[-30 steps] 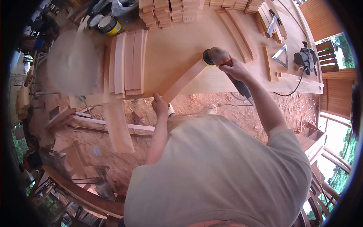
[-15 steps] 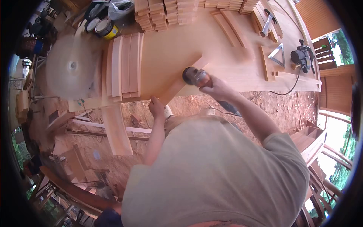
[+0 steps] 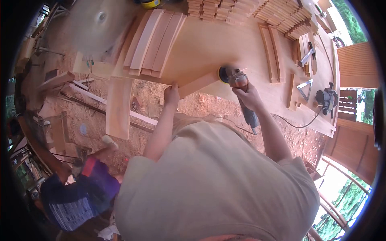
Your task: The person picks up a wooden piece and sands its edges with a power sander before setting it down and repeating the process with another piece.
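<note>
My right hand point(image 3: 249, 96) is wrapped around an angle grinder point(image 3: 240, 79), whose disc lies over the far part of a narrow wooden board point(image 3: 199, 83). The grinder's grey body slants down toward me past the table edge. My left hand point(image 3: 172, 96) grips the board's near left end at the edge of the work table point(image 3: 217, 44). Under the disc, the board's surface is hidden. Left of the board, several wider boards point(image 3: 155, 44) lie side by side.
Stacked wood pieces point(image 3: 225, 10) line the table's back. At the right lie a hammer point(image 3: 307, 56), a triangle square point(image 3: 305, 89) and a corded router point(image 3: 327, 98). Another person point(image 3: 76, 193) is low at the left. A blurred round shape point(image 3: 100, 36) crosses the upper left.
My view has turned, and the table scene sits further right. The grinder is nearer the board's far end. Another person now shows more fully at lower left.
</note>
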`<control>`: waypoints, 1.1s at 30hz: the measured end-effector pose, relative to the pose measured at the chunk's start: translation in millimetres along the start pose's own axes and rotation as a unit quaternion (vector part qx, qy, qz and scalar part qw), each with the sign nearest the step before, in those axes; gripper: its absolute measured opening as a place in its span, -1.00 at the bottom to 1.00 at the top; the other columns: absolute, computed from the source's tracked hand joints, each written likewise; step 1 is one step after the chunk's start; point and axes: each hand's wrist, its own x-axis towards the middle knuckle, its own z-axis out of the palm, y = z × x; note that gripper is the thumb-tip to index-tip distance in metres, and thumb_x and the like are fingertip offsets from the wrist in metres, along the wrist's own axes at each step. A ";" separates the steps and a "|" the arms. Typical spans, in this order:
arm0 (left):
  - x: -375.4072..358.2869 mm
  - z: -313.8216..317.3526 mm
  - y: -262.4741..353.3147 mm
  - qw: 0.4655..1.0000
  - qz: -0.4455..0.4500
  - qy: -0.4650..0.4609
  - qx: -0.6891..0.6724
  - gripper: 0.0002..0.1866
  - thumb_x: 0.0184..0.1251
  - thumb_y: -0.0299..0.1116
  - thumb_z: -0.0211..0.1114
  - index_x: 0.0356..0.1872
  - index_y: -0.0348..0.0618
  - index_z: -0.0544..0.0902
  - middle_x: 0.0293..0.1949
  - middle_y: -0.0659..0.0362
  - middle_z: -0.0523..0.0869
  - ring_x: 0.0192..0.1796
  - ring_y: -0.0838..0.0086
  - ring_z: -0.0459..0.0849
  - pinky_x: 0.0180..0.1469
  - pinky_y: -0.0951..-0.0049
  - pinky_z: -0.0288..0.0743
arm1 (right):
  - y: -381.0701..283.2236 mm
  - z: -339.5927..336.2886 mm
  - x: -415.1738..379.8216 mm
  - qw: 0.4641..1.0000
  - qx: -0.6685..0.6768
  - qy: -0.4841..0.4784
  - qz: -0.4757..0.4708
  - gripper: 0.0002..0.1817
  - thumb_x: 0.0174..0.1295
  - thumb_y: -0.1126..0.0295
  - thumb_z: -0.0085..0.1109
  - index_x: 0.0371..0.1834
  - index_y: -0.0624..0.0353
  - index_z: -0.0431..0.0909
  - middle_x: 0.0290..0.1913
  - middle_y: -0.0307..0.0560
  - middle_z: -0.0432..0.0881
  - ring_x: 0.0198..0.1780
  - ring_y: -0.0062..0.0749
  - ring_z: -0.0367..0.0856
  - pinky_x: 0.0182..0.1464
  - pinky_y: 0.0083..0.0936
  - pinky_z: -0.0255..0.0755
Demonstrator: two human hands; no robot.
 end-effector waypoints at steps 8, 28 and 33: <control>-12.9 -23.2 42.4 0.930 -0.129 -0.156 -0.307 -0.56 0.52 -0.06 -0.05 0.20 -0.15 0.45 -0.07 0.02 0.70 -0.09 0.25 0.73 -0.06 0.28 0.62 | -53.1 31.8 -27.0 0.997 -0.020 -0.081 -0.004 -0.35 0.11 0.05 0.32 0.20 0.23 0.48 0.00 0.13 0.69 0.10 -0.10 0.65 0.15 -0.27 0.45; -2.1 -28.4 -10.7 0.841 -0.153 -0.204 -0.477 -0.81 0.45 -0.35 -0.14 -0.24 -0.22 0.40 -0.23 0.00 0.59 -0.10 0.14 0.66 0.01 0.06 0.61 | -103.3 81.3 -40.4 0.973 -0.122 -0.183 -0.070 -0.38 0.09 0.01 0.31 0.03 0.33 0.51 -0.09 0.27 0.69 0.01 0.12 0.66 0.06 -0.14 0.49; 10.5 -21.6 -31.1 0.868 -0.155 -0.104 -0.460 -0.87 0.44 -0.50 -0.04 -0.35 -0.06 0.42 -0.43 0.28 0.45 -0.36 0.52 0.53 -0.30 0.44 0.53 | -107.1 84.5 -41.5 0.965 -0.160 -0.199 -0.067 -0.37 0.09 0.03 0.32 0.11 0.26 0.48 -0.09 0.21 0.70 -0.01 0.07 0.67 0.06 -0.15 0.48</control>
